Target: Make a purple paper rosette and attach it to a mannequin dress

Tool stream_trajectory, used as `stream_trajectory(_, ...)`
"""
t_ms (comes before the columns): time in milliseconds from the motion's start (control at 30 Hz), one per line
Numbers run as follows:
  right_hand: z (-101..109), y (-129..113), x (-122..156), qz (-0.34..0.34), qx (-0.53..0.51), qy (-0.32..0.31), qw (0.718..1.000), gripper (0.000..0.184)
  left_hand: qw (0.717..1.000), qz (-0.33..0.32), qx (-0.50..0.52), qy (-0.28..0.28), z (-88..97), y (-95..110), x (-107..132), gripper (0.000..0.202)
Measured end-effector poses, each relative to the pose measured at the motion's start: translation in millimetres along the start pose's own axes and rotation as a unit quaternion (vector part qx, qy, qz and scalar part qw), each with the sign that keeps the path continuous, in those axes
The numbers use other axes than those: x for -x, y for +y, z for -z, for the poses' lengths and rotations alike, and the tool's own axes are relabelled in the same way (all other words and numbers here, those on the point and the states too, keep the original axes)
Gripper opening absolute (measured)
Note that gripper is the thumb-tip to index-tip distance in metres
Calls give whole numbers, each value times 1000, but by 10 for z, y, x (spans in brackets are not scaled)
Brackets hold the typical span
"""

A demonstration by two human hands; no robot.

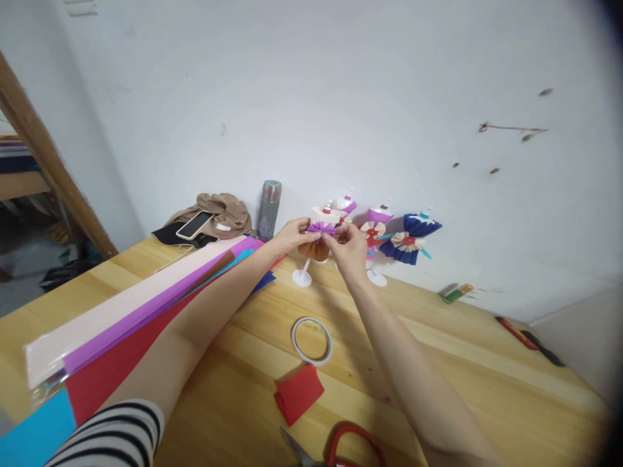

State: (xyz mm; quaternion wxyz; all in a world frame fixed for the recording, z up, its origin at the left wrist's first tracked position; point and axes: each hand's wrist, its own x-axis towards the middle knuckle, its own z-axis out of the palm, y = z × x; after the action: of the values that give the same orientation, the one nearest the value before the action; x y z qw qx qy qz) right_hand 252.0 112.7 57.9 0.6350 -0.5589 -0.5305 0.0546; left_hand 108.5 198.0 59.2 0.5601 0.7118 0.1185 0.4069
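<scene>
My left hand (293,235) and my right hand (349,249) pinch a purple pleated paper rosette (321,228) from both sides. Just below it is a brown pleated paper piece (315,251), partly covered by my fingers. A thin white stem drops from this piece to a round white base (302,278) on the table. Whether the rosette touches the brown paper, I cannot tell. Behind and to the right stand several paper figures on similar bases, one of them with blue pleated paper (421,225) and a cream flower (407,242).
A roll of tape (294,342), a folded red paper (300,393) and red-handled scissors (332,447) lie in front. Coloured paper sheets (117,311) spread under my left arm. By the wall are a flask (269,211), a phone (194,224) on cloth, and a green tube (457,294).
</scene>
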Motion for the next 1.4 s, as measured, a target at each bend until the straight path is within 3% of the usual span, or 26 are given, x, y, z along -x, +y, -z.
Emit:
stream_trajectory(167, -13, 29, 2, 7, 7, 0, 1000, 36, 1000, -5, 11, 16, -33, -48, -15, 48)
stream_trajectory(500, 3, 76, -65, 8, -2, -39, 999, 28, 999, -9, 33, 10, -70, -60, 0, 46)
stream_trajectory(833, 4, 88, -87, 3, -6, -38, 999, 27, 999, -14, 26, 34, -115, -74, -1, 39)
stream_trajectory(1167, 27, 70, 2, 5, -36, -52, 998, 34, 997, -35, 60, 18, -132, 12, 57, 60)
stream_trajectory(1400, 34, 124, -5, -2, -44, -58, 997, 38, 997, -56, 20, 42, -147, -55, 55, 58)
